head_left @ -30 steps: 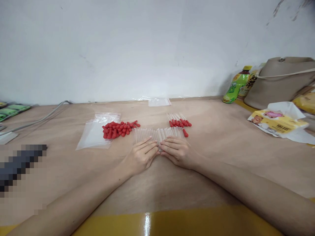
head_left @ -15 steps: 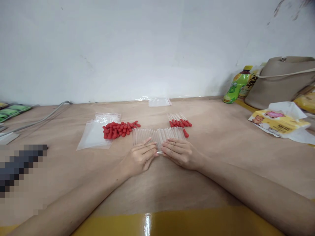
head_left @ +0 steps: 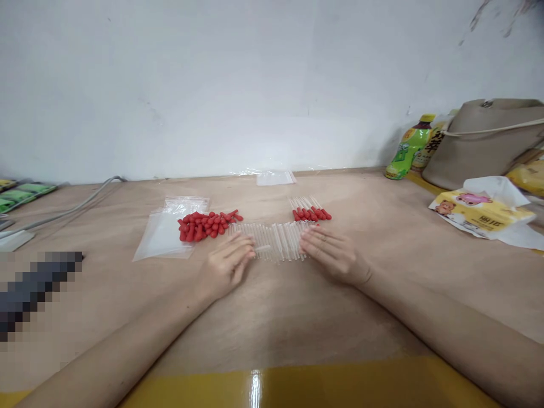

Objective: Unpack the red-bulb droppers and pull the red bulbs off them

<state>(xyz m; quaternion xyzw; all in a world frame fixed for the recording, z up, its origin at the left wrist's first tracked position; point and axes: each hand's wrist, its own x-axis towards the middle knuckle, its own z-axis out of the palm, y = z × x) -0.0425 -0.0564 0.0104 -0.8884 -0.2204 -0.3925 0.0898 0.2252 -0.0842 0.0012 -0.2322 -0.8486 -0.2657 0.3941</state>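
A row of clear glass dropper tubes (head_left: 280,241) lies side by side on the table between my hands. My left hand (head_left: 227,262) rests at the row's left end, its fingers stretched out over the tubes there. At the right end is my right hand (head_left: 332,252), fingers extended and fingertips at the outer tubes. A heap of red rubber bulbs (head_left: 206,225) sits beyond my left hand, partly on clear plastic bags (head_left: 159,235). Behind the row on the right lie several droppers with red bulbs (head_left: 311,213) fitted. Another red bulb is mostly hidden by my right fingers.
Another clear bag (head_left: 275,178) lies by the wall. At right stand a green drink bottle (head_left: 408,150), a beige bag (head_left: 480,141) and a yellow tissue pack (head_left: 480,209). At left are a grey cable (head_left: 85,201) and a blurred dark object (head_left: 38,289).
Both hands have moved apart, the left one leftward and the right one rightward, uncovering the middle of the tube row. My right fingers now cover most of the single red bulb.
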